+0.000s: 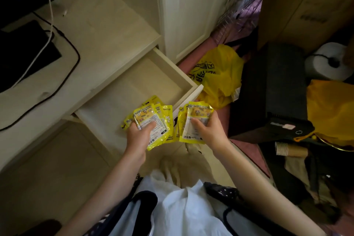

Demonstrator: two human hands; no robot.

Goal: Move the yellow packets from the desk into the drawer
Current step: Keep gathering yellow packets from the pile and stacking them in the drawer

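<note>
Yellow packets are what I'm handling, but going big to small: the tabletop [99, 30] runs along my left, with the drawer [188, 79] pulled open from under its edge. On the floor beyond lies a yellow plastic bag [220, 74]. My left hand [138, 134] grasps a fanned bunch of packets [153, 120] above the drawer's near end; my right hand [206, 130] grasps a second bunch [195, 119] just beside it, past the drawer's front corner
</note>
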